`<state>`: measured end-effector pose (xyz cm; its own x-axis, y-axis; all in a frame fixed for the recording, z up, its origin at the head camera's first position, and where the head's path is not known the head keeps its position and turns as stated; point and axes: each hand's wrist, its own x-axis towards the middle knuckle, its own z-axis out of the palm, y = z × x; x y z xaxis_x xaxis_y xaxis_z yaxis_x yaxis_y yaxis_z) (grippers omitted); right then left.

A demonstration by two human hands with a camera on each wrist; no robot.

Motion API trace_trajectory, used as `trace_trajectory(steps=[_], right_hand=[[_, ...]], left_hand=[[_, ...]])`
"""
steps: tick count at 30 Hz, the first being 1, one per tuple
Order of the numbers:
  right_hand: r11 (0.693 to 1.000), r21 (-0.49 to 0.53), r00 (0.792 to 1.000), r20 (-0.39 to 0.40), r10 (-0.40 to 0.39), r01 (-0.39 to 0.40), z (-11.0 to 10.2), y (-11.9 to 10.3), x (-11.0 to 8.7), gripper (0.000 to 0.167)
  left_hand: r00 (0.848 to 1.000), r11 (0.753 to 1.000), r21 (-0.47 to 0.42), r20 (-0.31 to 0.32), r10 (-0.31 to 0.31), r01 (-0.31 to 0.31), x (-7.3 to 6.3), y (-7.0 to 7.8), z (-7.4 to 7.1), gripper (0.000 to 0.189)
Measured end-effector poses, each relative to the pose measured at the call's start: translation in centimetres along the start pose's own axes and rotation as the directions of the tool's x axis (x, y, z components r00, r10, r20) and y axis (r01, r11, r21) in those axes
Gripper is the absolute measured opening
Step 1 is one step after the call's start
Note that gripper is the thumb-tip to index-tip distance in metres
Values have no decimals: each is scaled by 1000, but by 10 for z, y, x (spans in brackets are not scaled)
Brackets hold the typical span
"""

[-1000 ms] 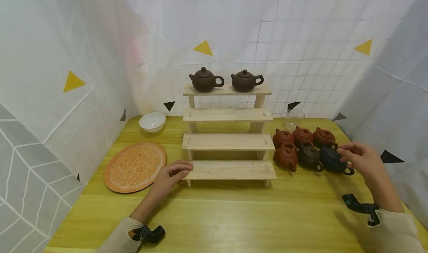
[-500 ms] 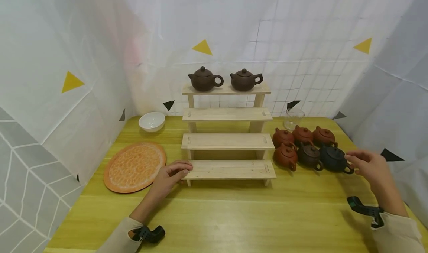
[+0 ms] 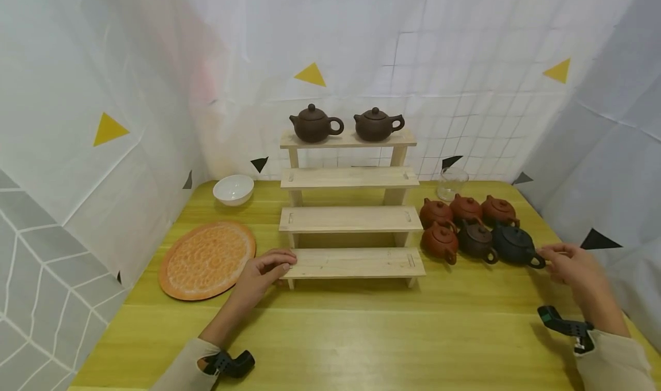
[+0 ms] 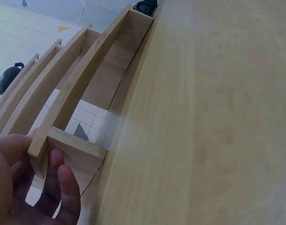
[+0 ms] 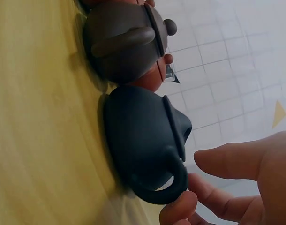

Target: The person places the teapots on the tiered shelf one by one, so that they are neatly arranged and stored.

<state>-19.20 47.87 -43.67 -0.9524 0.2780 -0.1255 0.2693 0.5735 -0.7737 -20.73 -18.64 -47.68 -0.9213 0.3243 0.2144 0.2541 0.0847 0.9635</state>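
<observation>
My left hand [image 3: 262, 273] grips the left end of the lowest step of a wooden tiered display stand [image 3: 356, 263]. In the left wrist view, the fingers [image 4: 68, 187] curl beneath the board's end. At the right, my right hand [image 3: 577, 267] is at the loop handle of a dark blue-black teapot [image 3: 513, 243]. The right wrist view shows a fingertip [image 5: 180, 206] touching the handle, while the thumb [image 5: 222, 161] stays apart from it. Beside this pot sit a dark brown teapot [image 3: 476, 240] and a reddish teapot [image 3: 440, 240], with several reddish ones grouped there.
Two dark brown teapots [image 3: 312, 124] stand on the stand's top step. A white bowl [image 3: 234, 190] and an orange round mat [image 3: 207, 260] lie left of the stand. A clear glass [image 3: 452, 184] stands behind the teapot group. White draped sheets surround the wooden table [image 3: 351, 345].
My right hand has moved from above the dark blue-black teapot to the right and down to its handle. The left hand keeps its place on the stand.
</observation>
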Motion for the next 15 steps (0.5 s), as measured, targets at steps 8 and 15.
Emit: trace_trajectory(steps=[8, 15], right_hand=[[1000, 9, 1000, 2, -13, 13, 6, 8, -3, 62], [994, 99, 999, -5, -37, 37, 10, 8, -3, 53]], left_hand=[[1000, 1000, 3, 8, -1, 1, 0, -2, 1, 23], [1000, 1000, 3, 4, 2, -2, 0, 0, 1, 22]])
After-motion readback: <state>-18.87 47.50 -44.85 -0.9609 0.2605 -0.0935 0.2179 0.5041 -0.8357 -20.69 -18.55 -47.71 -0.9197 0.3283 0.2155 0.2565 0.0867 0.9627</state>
